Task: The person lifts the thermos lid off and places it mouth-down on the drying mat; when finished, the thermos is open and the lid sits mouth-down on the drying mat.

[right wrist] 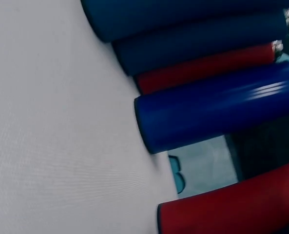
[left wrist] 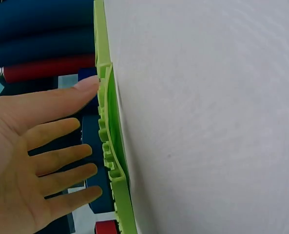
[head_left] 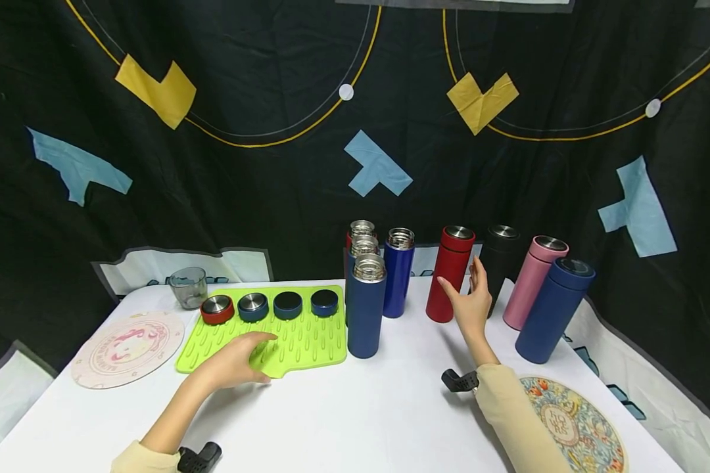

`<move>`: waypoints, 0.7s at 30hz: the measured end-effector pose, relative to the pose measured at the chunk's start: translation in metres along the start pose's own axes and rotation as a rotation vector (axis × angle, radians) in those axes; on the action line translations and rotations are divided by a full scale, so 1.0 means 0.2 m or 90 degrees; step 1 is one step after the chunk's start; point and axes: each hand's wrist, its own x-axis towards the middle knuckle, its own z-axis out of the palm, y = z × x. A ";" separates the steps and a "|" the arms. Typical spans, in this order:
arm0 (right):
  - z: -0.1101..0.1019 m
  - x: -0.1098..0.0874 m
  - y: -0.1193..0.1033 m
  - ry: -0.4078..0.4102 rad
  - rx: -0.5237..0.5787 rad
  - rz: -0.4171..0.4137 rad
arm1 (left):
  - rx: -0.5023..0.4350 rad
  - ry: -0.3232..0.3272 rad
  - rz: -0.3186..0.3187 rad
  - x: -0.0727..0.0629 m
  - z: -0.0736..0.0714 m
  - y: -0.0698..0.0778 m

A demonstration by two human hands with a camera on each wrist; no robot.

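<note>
My left hand (head_left: 233,361) hovers at the front edge of a lime green drying mat (head_left: 298,348), fingers spread and straight in the left wrist view, holding nothing. Several flask lids stand on that mat: a red lid (head_left: 217,310), a blue lid with a steel top (head_left: 253,307) and dark blue ones (head_left: 324,303). My right hand (head_left: 473,305) is raised beside a capped red thermos flask (head_left: 446,282), thumb and fingers apart; whether it touches the flask I cannot tell. Lidless flasks, among them a matte blue flask (head_left: 365,322) and a glossy blue flask (right wrist: 212,109), stand between the hands.
Right of my right hand stand a black flask (head_left: 498,263), a pink flask (head_left: 534,286) and a capped blue flask (head_left: 550,315). A glass cup (head_left: 189,289) and a round pink mat (head_left: 129,348) lie left. A floral round mat (head_left: 591,420) is front right.
</note>
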 end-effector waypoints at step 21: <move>0.05 -0.01 0.09 0.012 0.007 0.126 | -0.005 -0.037 -0.039 -0.03 0.00 -0.04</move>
